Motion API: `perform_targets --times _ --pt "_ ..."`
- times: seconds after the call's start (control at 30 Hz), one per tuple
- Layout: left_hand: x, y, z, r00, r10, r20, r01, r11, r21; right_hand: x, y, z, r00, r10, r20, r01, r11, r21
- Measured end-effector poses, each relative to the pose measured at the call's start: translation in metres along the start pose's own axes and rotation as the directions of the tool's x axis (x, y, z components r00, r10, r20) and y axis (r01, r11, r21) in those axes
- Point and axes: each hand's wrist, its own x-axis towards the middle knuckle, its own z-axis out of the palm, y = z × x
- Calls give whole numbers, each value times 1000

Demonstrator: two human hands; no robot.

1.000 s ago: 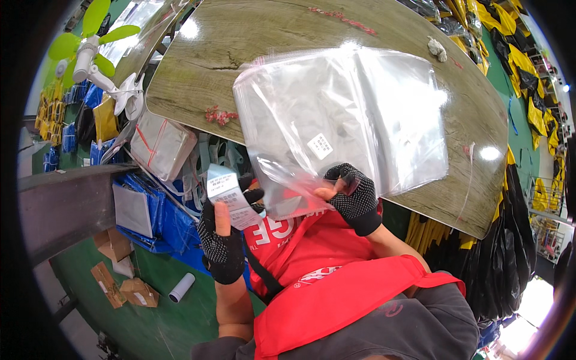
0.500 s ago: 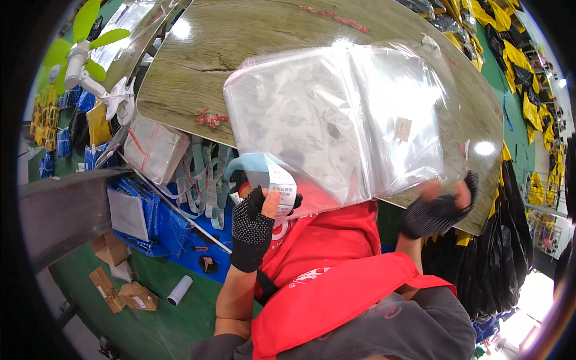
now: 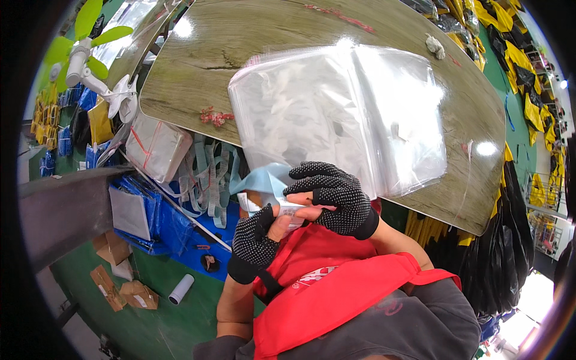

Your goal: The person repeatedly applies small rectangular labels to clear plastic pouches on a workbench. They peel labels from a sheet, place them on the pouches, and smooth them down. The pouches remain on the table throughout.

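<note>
A strip of white labels on light-blue backing (image 3: pixel 265 181) is gripped in my left hand (image 3: pixel 255 243), which wears a black dotted glove with bare fingertips. My right hand (image 3: pixel 336 197), gloved the same way, has come against the strip, its thumb and fingers closed on the printed white part beside my left thumb. Just beyond both hands lies a stack of clear plastic bags (image 3: pixel 300 102), spread open like a book on the wood-grain table (image 3: pixel 198 60). Glare covers much of its right half.
Loops of label backing (image 3: pixel 213 180) hang left of the table, beside a bundle of clear bags (image 3: pixel 157 147). A green clip-on fan (image 3: pixel 81 57) stands at far left. Blue packs (image 3: pixel 153 219) and cardboard (image 3: pixel 123 288) lie lower left. Black bags (image 3: pixel 504 252) hang at right.
My right hand has moved left from the right edge of the bags to the label strip. The lifted clear bag with a tan label no longer shows over the right half.
</note>
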Motion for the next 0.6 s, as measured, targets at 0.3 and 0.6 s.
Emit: perform_targets --times 0.3,0.6 --pt "4 -1 -1 997 63 31 -68 981 184 6 4 -7 818 565 102 -568 768 295" --pt "-29 -16 -79 860 -197 -471 63 956 -285 5 34 -13 987 -160 -3 106 668 -736"
